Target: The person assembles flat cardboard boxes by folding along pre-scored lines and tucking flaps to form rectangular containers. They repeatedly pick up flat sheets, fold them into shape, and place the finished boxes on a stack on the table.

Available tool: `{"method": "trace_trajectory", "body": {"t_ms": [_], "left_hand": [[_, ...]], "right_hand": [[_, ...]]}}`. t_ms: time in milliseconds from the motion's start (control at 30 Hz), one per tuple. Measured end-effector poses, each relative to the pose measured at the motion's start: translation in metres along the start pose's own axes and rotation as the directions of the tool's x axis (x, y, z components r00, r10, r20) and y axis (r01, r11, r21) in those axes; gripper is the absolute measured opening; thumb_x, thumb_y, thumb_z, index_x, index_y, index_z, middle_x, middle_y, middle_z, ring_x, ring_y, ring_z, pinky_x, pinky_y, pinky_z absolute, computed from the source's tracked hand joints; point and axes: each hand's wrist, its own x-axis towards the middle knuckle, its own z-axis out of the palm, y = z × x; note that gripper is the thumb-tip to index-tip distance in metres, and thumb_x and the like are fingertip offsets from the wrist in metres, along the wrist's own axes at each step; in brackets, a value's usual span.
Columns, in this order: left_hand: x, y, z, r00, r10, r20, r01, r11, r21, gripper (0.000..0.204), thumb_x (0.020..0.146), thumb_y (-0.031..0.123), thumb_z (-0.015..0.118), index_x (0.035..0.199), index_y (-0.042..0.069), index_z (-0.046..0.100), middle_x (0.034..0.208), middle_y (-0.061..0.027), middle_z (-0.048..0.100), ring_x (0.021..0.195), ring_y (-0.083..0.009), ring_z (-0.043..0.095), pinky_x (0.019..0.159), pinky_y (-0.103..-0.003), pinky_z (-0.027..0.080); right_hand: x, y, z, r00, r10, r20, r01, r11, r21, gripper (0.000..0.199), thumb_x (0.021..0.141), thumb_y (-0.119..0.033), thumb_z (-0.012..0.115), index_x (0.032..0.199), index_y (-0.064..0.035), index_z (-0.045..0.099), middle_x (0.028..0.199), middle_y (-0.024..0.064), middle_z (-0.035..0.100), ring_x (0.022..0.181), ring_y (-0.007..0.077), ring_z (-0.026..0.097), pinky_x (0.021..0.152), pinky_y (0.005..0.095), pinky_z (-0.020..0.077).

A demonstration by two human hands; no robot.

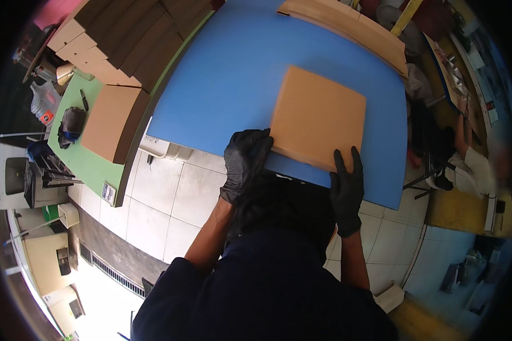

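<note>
A flat brown cardboard box [320, 115] lies on the blue table [227, 74], close to its near edge. My left hand [246, 159], in a black glove, rests at the box's near left corner with fingers curled against its edge. My right hand [347, 184], also in a black glove, presses flat with fingers spread on the box's near right edge. Neither hand lifts the box off the table.
A stack of flat cardboard sheets [347, 28] lies at the far side of the blue table. To the left, a green table [91, 165] carries more cardboard stacks [111, 122] and a dark bag [71, 125]. White floor tiles [165, 199] lie below. Another blue bench [455, 74] stands at right.
</note>
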Motion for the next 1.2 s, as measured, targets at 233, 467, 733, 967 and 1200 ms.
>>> {"method": "trace_trajectory", "body": {"t_ms": [233, 467, 733, 967, 1200], "left_hand": [[-0.021, -0.005, 0.009, 0.99, -0.043, -0.136, 0.065, 0.984, 0.167, 0.053, 0.084, 0.026, 0.082, 0.129, 0.005, 0.064, 0.111, -0.0181, 0.063, 0.101, -0.0373, 0.062, 0.085, -0.047, 0.053], [-0.084, 0.002, -0.024, 0.805, -0.588, -0.078, 0.338, 0.563, -0.754, 0.103, 0.089, 0.009, 0.081, 0.162, 0.005, 0.009, 0.135, -0.0249, 0.052, 0.118, -0.0309, 0.062, 0.092, -0.043, 0.058], [-0.095, -0.036, -0.178, 0.771, -0.514, -0.376, 0.119, 0.696, -0.708, 0.07, 0.093, 0.006, 0.067, 0.157, 0.002, 0.039, 0.114, -0.0141, 0.07, 0.099, -0.0197, 0.07, 0.082, -0.033, 0.058], [-0.057, -0.121, -0.33, 0.44, -0.424, -0.792, -0.036, 0.873, -0.487, 0.044, 0.095, 0.021, 0.067, 0.13, -0.005, 0.063, 0.111, -0.0104, 0.07, 0.098, -0.0195, 0.067, 0.089, -0.032, 0.052], [0.003, -0.186, -0.347, 0.462, -0.398, -0.793, -0.076, 0.873, -0.482, 0.032, 0.092, 0.02, 0.07, 0.112, -0.005, 0.069, 0.1, -0.0098, 0.071, 0.089, -0.02, 0.067, 0.083, -0.033, 0.051]], "right_hand": [[-0.009, -0.021, -0.001, 0.998, -0.066, -0.004, 0.066, 0.994, 0.09, 0.05, 0.095, -0.008, 0.068, 0.144, -0.0145, 0.062, 0.154, 0.02, 0.042, 0.141, 0.0383, 0.045, 0.112, 0.0468, 0.0426], [-0.021, -0.098, -0.005, 0.893, -0.327, 0.308, 0.261, 0.936, 0.236, 0.044, 0.089, -0.011, 0.075, 0.132, -0.0072, 0.068, 0.145, 0.0205, 0.052, 0.13, 0.0366, 0.055, 0.106, 0.044, 0.0475], [0.017, -0.075, 0.002, 0.971, -0.241, -0.013, 0.214, 0.836, 0.505, 0.05, 0.091, -0.008, 0.071, 0.14, -0.0064, 0.061, 0.145, 0.017, 0.057, 0.127, 0.0331, 0.061, 0.098, 0.0437, 0.0526], [0.031, 0.033, 0.038, 0.999, 0.033, -0.034, -0.007, 0.817, 0.576, 0.034, 0.098, -0.001, 0.063, 0.132, -0.0022, 0.064, 0.135, 0.014, 0.063, 0.119, 0.0268, 0.063, 0.098, 0.0376, 0.053], [0.02, 0.038, 0.044, 0.991, 0.132, -0.034, -0.078, 0.752, 0.654, 0.026, 0.098, 0.002, 0.062, 0.123, -0.0004, 0.068, 0.124, 0.0127, 0.069, 0.116, 0.0239, 0.065, 0.098, 0.0351, 0.0521]]}}
